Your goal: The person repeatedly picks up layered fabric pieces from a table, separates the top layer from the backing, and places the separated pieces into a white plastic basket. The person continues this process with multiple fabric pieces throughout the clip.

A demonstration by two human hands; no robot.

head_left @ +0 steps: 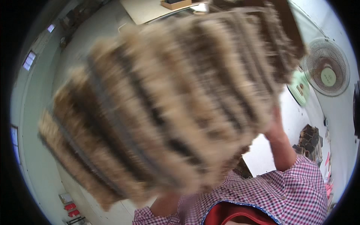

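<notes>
Bundle position: a large layered, shaggy brown bundle (168, 108) is raised in front of the person, slanting from upper right to lower left and covering most of the view; blurred.
Right hand: the right hand (275, 122) is against the bundle's right edge; fingers hidden, so pinch or flat support cannot be told.
Left hand: the left forearm (164, 206) reaches the bundle's lower edge; the hand is covered or blurred, and its grip cannot be told.
Handling, judged: support is best spread under both ends, with even pressure, as the layers look liable to slip or fan apart. A slower, more level hold would suit the bulk. With sight this obstructed, clearance at the far corners deserves a check.
Work surface: a white surface (259, 159) shows below the right side of the bundle; its full extent is hidden.
Right side: a round wire-cage fan (325, 67), a pale green object (299, 88) and a heap of dark brown pieces (310, 144).
Far side: a beige table (146, 10) bearing a shallow cardboard box (176, 4).
Left side: a pale green wall (35, 146) with small windows (29, 60).
</notes>
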